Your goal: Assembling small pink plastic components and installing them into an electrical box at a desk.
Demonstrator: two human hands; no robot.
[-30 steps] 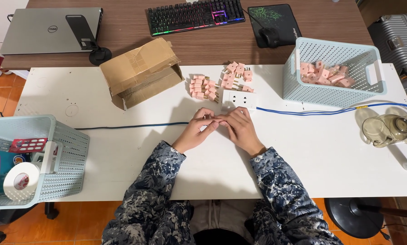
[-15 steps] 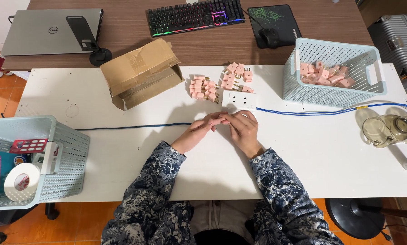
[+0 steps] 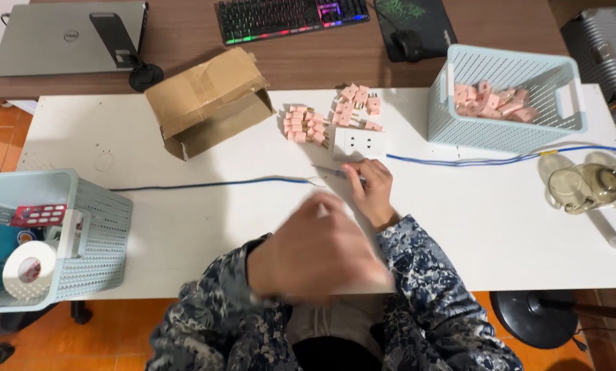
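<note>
Head: right hand [image 3: 371, 189] on blue cable [image 3: 205, 184]

Two light-blue baskets: one [image 3: 507, 103] at two o'clock, one [image 3: 81, 233] at eight o'clock; one cardboard box [image 3: 208, 99]; one white socket plate [image 3: 358, 145].

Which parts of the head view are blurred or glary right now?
Head view: the left hand is raised toward the camera and smeared by motion blur, edges soft. The right hand on the blue cable is fairly sharp. The white table is evenly lit with soft shadows and no harsh glare; the clear tape roll shows slight sheen. Straight edges bow a little toward the frame borders.
</note>
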